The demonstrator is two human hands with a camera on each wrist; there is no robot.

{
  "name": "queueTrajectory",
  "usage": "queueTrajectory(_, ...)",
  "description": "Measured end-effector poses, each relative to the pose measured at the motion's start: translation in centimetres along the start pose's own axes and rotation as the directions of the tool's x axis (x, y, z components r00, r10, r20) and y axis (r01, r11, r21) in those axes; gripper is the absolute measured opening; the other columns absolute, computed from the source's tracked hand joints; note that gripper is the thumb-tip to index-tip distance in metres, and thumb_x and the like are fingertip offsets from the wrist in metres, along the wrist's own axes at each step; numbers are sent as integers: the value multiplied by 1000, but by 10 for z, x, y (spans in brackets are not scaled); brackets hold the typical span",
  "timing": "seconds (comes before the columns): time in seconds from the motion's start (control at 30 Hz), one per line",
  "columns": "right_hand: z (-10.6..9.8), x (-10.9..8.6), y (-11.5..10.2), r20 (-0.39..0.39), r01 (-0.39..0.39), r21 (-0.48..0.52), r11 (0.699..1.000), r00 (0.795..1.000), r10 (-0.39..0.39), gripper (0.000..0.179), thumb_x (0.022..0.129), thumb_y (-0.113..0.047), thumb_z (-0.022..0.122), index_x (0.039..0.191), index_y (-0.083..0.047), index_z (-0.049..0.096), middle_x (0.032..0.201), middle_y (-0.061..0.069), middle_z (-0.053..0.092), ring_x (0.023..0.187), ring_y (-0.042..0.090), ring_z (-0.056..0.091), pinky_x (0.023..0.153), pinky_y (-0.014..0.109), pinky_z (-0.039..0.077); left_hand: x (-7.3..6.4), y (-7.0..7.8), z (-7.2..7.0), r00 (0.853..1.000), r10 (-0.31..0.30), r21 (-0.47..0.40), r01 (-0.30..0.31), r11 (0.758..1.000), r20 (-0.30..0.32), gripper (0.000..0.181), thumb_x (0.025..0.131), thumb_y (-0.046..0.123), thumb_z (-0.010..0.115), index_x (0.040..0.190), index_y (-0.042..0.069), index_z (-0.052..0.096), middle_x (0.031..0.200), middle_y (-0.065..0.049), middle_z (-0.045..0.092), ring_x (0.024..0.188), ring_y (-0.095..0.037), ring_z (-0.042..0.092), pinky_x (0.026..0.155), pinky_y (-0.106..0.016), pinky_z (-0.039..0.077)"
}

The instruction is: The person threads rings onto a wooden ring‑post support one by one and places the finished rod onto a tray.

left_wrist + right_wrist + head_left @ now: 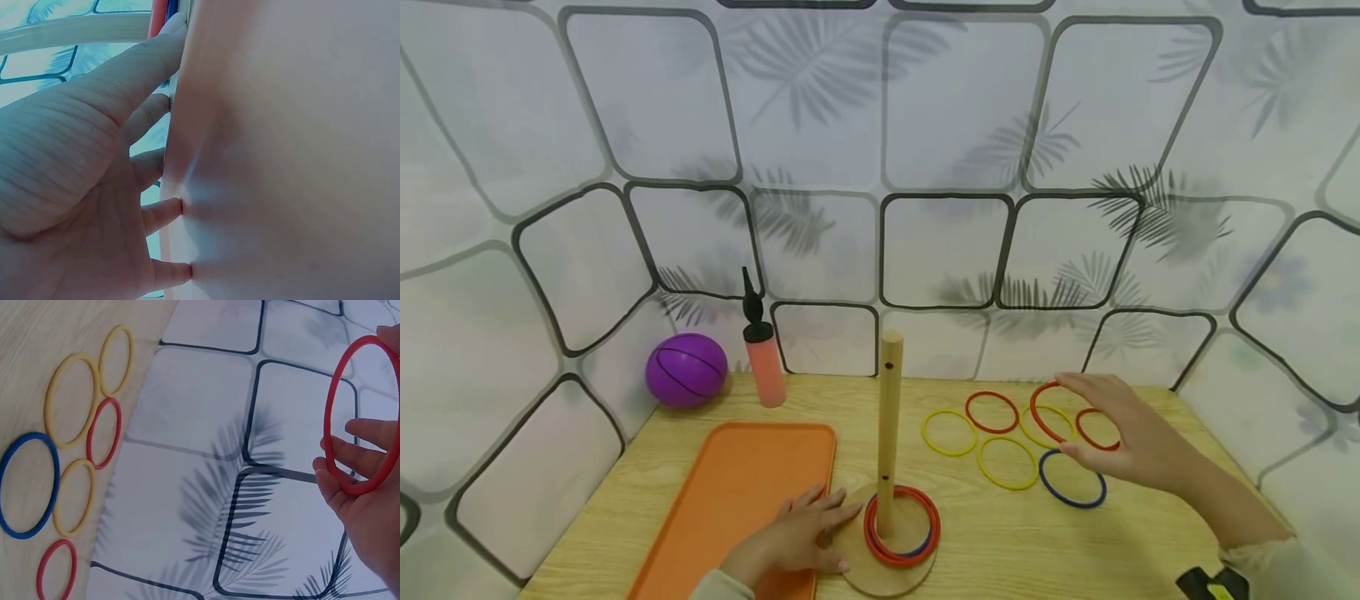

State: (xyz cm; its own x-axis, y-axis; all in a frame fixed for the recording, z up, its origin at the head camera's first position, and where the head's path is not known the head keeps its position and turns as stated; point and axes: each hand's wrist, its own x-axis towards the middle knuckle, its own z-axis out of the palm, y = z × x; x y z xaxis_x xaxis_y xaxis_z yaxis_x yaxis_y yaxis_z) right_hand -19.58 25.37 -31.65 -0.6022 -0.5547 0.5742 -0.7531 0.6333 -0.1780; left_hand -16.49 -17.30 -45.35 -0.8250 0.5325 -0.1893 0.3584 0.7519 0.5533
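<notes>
The left hand point(797, 533) lay beside the wooden stand point(891, 417), on its left, its fingers straight and spread apart, with the tips of fingers and thumb touching the left edge of the round base point(880, 582). Running under that hand, also left of the stand, an orange tray point(752, 500) lay flat on the pale wood counter point(1022, 550). A few stacked rings point(935, 533), red with a blue one among them, rested on the base, around the foot of the stand's post.

Farther off, to the right of the stand, the right hand point(1131, 437) had its thumb and fingers clamped on a red ring point(328, 412), held tilted and clear of the counter. Below it, right of and behind the stand, six loose rings lay close together: a blue ring point(1072, 505), three yellow rings point(1009, 487) and two smaller-looking red rings point(992, 393).

Behind the stand and to its left stood a pink pump point(767, 371) with a black top; farther left of the stand sat a purple ball point(687, 371). Beyond the stand rose a pale wall covering point(947, 250), printed with rounded outlines and grey leaves.
</notes>
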Motion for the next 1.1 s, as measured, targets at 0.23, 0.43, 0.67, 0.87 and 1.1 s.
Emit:
queueTrajectory(0.23, -11, 30, -17, -12, 96, 31, 995, 995, -96, 86, 65, -11, 82, 142, -8, 43, 131, 7, 53, 116, 11, 43, 85, 33, 37, 0, -2, 1, 1000, -2, 4, 2, 1000, 2, 72, 80, 46, 71, 143, 26, 44, 151, -15, 31, 138, -47, 15, 98, -74, 10)
queueTrajectory(0.43, -21, 57, -30, -6, 198, 74, 977, 980, -198, 83, 70, -15, 80, 143, -8, 41, 131, 7, 52, 114, 10, 45, 81, 26, 41, -1, 0, 0, 1000, 7, 9, -7, 1000, -7, 72, 80, 46, 71, 144, 26, 44, 151, -16, 32, 137, -48, 16, 98, -73, 10)
queueTrajectory(0.67, -29, 86, -45, -11, 258, 162, 952, 966, -260, 75, 74, -13, 76, 141, -4, 43, 134, 6, 51, 114, 12, 46, 84, 24, 41, -1, 2, -2, 1000, 9, 23, -9, 1000, -20, 72, 79, 46, 71, 143, 24, 44, 150, -16, 34, 137, -48, 17, 99, -73, 10)
queueTrajectory(0.87, -30, 106, -63, -33, 286, 210, 935, 958, -285, 71, 78, -16, 74, 141, -6, 44, 134, 8, 52, 112, 11, 48, 84, 26, 42, -2, 3, -2, 1000, 13, 28, -12, 1000, -27, 72, 79, 45, 72, 143, 24, 45, 149, -17, 35, 136, -49, 18, 99, -73, 10)
queueTrajectory(1.1, -21, 127, -78, -92, 338, 287, 896, 941, -325, 70, 75, -15, 74, 138, -4, 47, 132, 6, 55, 111, 13, 49, 82, 25, 41, -2, 3, -2, 1000, 16, 26, -15, 1000, -20, 71, 80, 45, 71, 143, 23, 45, 149, -17, 34, 136, -49, 18, 99, -72, 11)
